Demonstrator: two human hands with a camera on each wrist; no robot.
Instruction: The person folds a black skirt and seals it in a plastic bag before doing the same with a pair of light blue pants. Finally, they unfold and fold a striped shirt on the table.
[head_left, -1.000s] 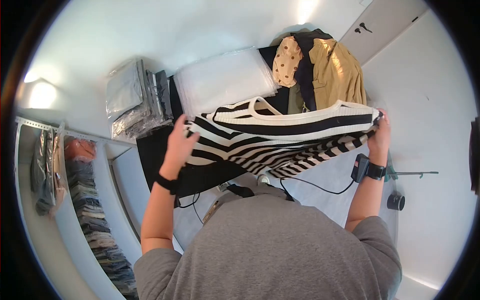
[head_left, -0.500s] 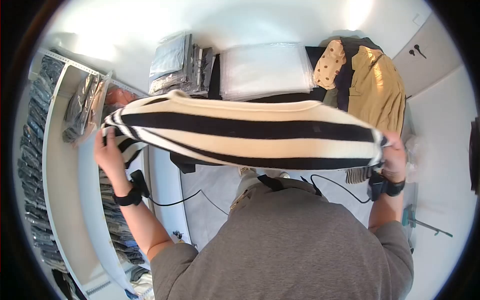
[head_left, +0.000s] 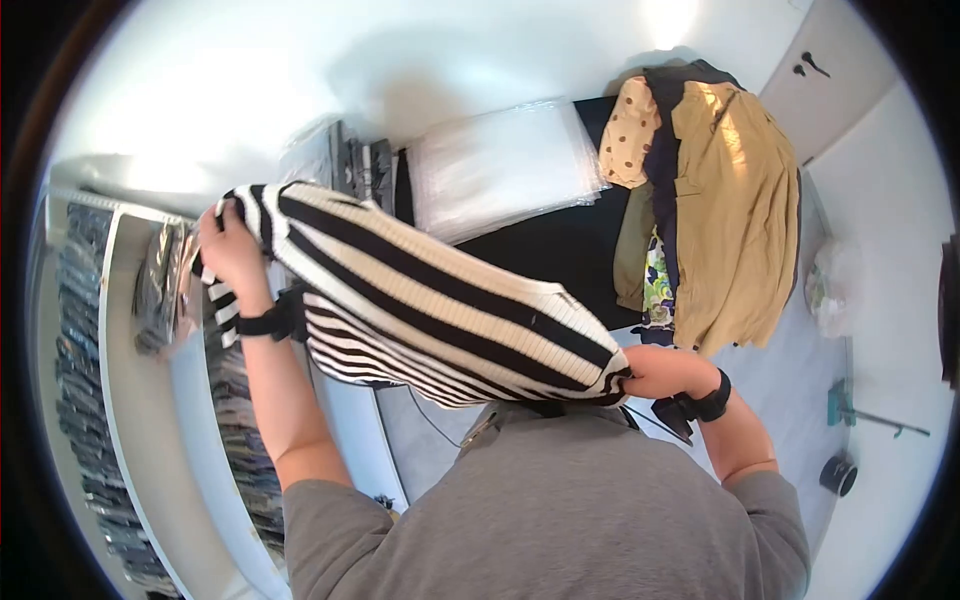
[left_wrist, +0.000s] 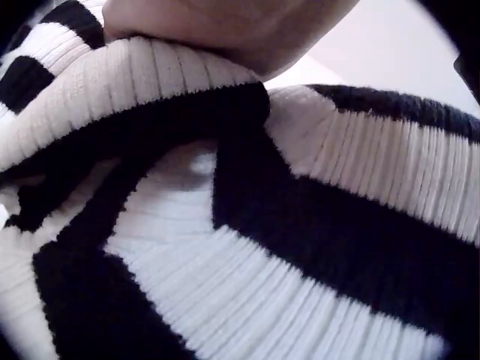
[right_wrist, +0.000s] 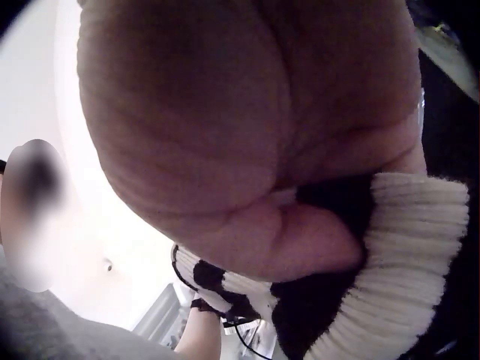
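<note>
A black-and-white striped ribbed knit sweater (head_left: 440, 285) is stretched slantwise between my hands, its left end farther out and its right end close to my waist. My left hand (head_left: 235, 255) grips one end, with a striped part hanging below the fingers. At the other end, my right hand (head_left: 668, 372) pinches the bunched edge. Ribbed knit (left_wrist: 315, 277) fills the left wrist view under the left hand (left_wrist: 225, 30), whose fingertips are hidden. The right wrist view shows the thumb of the right hand (right_wrist: 247, 142) curled against the black-and-white knit (right_wrist: 409, 255).
Behind the sweater, a black table (head_left: 550, 245) bears a stack of clear plastic bags (head_left: 505, 165), bagged garments (head_left: 365, 170) and a clothes pile with tan trousers (head_left: 735, 220) and a dotted piece (head_left: 630, 130). Shelves of folded clothes (head_left: 95, 400) stand at left.
The left hand first let go of the sweater's edge, then gripped it farther left. The sweater was pulled wide and level, then tilted as the right hand came inward and down toward my waist.
</note>
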